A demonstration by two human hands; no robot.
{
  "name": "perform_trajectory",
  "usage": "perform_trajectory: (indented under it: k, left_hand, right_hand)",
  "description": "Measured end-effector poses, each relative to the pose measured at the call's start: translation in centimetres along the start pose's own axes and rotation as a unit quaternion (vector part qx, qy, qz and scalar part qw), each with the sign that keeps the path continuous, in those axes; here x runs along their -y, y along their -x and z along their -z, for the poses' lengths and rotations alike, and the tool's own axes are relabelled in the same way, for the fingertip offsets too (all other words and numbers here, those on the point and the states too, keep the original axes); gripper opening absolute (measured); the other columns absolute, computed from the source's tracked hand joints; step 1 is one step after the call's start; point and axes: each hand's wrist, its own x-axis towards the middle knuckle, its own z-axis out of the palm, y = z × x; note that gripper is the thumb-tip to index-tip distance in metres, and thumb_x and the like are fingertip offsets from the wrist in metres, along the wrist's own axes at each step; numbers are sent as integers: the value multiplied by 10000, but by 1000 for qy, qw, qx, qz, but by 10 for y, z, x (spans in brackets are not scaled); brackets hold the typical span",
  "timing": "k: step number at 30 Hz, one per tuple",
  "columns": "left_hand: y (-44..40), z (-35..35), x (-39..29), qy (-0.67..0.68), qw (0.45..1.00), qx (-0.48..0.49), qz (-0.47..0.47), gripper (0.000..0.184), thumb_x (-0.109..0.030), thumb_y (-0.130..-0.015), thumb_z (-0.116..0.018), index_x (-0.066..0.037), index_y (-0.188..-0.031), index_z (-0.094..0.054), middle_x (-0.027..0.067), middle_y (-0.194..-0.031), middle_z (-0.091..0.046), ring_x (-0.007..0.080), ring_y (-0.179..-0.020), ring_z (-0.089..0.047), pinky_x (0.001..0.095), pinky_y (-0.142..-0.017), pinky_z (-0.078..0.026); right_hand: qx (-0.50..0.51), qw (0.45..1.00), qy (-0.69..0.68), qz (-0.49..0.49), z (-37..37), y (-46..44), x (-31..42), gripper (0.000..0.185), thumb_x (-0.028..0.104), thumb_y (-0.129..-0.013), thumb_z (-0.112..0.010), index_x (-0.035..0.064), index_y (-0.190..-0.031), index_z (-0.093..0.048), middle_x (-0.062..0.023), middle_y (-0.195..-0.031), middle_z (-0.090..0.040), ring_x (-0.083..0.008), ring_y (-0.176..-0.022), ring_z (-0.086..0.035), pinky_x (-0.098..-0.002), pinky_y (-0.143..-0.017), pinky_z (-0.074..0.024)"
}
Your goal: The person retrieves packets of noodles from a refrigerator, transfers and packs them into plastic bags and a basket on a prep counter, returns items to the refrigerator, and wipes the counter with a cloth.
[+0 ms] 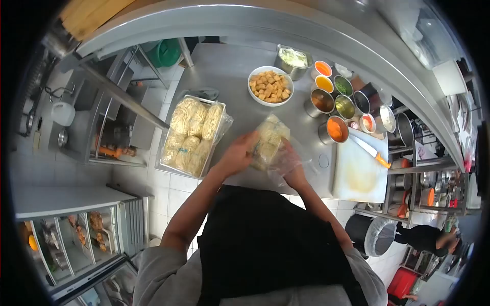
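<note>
Between my two hands is a clear plastic bag of pale noodles [270, 136], held just above the steel counter. My left hand [241, 153] grips the bag's left side, fingers partly hidden by it. On the right side, my right hand [293, 164] is closed on the bag, with loose clear plastic hanging around its fingers. To the left stands a white tray [208, 166] lined with plastic, holding several bundles of noodles [186, 115]. Beyond the bag sits a white bowl [265, 100] of browned cubes [269, 85].
Several metal and white containers [321, 102] of sauces and chopped food stand at the back right. A knife with an orange handle [382, 161] lies on a white cutting board [360, 178]. A steel shelf [245, 14] crosses above the counter [224, 66]. Another person [429, 238] stands far right.
</note>
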Motion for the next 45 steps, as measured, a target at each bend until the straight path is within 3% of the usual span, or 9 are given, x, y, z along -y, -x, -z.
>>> perform_trajectory:
  k: [7, 10, 19, 22, 25, 31, 34, 37, 45]
  left_hand:
    - [21, -25, 8, 23, 997, -72, -11, 789, -57, -794, -733, -25, -1509, -401, 242, -1466, -467, 416, -1370, -449, 454, -1154, -382]
    - [29, -35, 12, 49, 995, -85, 13, 818, -67, -805, -750, -47, -1531, -375, 234, -1499, -417, 415, -1360, -456, 449, -1146, -395]
    - [17, -37, -17, 6, 996, -45, 75, 847, -79, -805, -773, -59, -1545, -360, 206, -1357, -471, 410, -1279, -506, 450, -1080, -437]
    - [21, -54, -4, -23, 993, -105, 47, 799, -36, -795, -744, -53, -1513, -394, 209, -1248, -478, 416, -1165, -550, 454, -1007, -482]
    - [26, -59, 5, -45, 992, -108, 55, 769, -34, -800, -725, -51, -1502, -411, 209, -1219, -489, 415, -1126, -558, 452, -987, -487]
    - [18, -50, -14, -47, 989, -71, 121, 740, -45, -793, -708, -65, -1489, -458, 211, -1172, -534, 422, -1126, -571, 465, -954, -500]
    - [17, -60, 4, -38, 994, -83, 66, 718, -58, -797, -695, -35, -1479, -470, 216, -1170, -541, 426, -1073, -590, 475, -931, -506]
    - [15, -60, 5, -43, 993, -70, 88, 699, -109, -822, -713, -20, -1461, -446, 203, -1198, -545, 424, -1044, -616, 497, -886, -527]
    - [19, -52, 5, 10, 998, -14, 54, 580, -224, -886, -720, -17, -1387, -514, 214, -1282, -536, 424, -1147, -581, 479, -989, -489]
  right_hand:
    - [-63, 988, 26, 135, 8, -24, -24, 1066, 259, -716, -903, 104, -1581, -299, -192, -1412, -491, -345, -1289, -527, -444, -1067, -472]
    - [135, 886, -420, -144, 50, -33, -41, 1107, 264, -697, -932, 89, -1582, -290, -156, -1530, -363, -321, -1377, -418, -420, -1086, -452]
    - [-89, 993, 39, 62, 2, -37, -9, 844, 195, -801, -861, 58, -1485, -386, -162, -1385, -509, -251, -1247, -551, -407, -1042, -476]
    - [-21, 928, -345, -136, 4, -34, -12, 894, 204, -775, -868, 72, -1490, -348, -147, -1399, -502, -266, -1290, -515, -425, -1093, -429]
    - [23, 915, -383, -128, 12, -24, -11, 967, 201, -782, -846, 93, -1546, -263, -129, -1443, -481, -270, -1308, -509, -411, -1114, -425]
    - [210, 939, -271, -3, 33, -64, -36, 1113, 230, -749, -872, 94, -1600, -167, -126, -1503, -446, -265, -1327, -502, -401, -1133, -414]
    - [121, 983, -90, 104, 15, -86, -40, 1113, 262, -716, -901, 104, -1578, -214, -139, -1496, -454, -272, -1317, -508, -408, -1110, -435]
    - [83, 989, -116, -39, 4, -76, -40, 1098, 263, -686, -925, 100, -1545, -261, -149, -1452, -482, -283, -1293, -528, -417, -1070, -466]
    - [117, 983, -135, -29, 28, -53, -1, 1060, 205, -711, -914, 18, -1517, -252, -157, -1424, -491, -273, -1265, -545, -405, -1072, -461]
